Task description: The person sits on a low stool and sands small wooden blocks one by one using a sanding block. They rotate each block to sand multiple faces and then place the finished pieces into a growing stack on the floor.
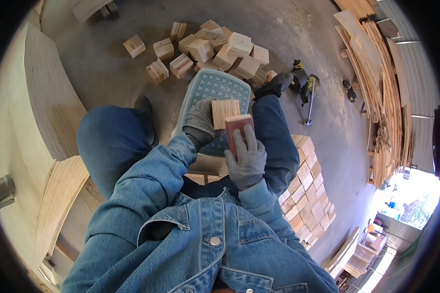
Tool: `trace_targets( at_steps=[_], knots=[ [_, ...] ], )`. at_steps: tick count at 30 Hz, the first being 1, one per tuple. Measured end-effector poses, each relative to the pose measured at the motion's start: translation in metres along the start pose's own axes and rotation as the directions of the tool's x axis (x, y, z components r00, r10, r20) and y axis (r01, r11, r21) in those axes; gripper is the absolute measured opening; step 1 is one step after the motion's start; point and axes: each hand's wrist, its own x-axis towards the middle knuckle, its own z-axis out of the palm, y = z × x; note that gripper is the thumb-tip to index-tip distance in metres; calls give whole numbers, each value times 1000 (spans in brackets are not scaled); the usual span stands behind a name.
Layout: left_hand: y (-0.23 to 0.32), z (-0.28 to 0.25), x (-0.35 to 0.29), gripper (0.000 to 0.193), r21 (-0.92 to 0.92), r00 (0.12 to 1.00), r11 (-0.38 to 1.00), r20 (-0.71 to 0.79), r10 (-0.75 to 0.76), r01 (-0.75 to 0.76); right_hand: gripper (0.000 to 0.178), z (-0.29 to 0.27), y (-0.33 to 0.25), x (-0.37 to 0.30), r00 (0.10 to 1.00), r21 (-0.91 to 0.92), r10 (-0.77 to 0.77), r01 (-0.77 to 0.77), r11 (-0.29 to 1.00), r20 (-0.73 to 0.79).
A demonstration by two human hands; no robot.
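In a grey knit glove, my left hand [200, 121] is closed on the left side of a striped wooden block [224, 112]. My right hand [248, 162], gloved alike, grips a reddish-brown sanding block [234, 126] with its fingers laid along the top. The sanding block overlaps the lower right corner of the wooden block; whether the two touch is hard to tell. Both are above a pale blue-green plastic stool [215, 80] between my knees, its top patterned with small raised shapes.
Loose wooden blocks [239, 45] lie heaped on the floor beyond the stool. Stacked blocks [308, 188] stand by my right leg. A yellow-and-black power tool [312, 84] lies near my right foot. Plywood sheets [54, 93] rise at the left; long boards [376, 73] lean far right.
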Motion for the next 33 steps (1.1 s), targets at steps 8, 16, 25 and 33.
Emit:
trace_targets(
  at_steps=[8,16,25,33],
  knots=[
    [8,-6,0,94,-7,999,1000,27,-20,20,67,12,8,67,998,-1,-16,16,1000,-67],
    [25,-12,6,94,-6,996,998,64,-59,60,65,11,11,147,992,-4,121,-121,993,-21],
    [0,3,-1,90,2,1000,1000,3,11,-11,66,8,0,5,999,46,-19,21,999,-42],
    [-4,7,3,76,-54,999,998,-31,-31,29,66,9,-18,72,996,-16,92,-92,996,-9]
  ],
)
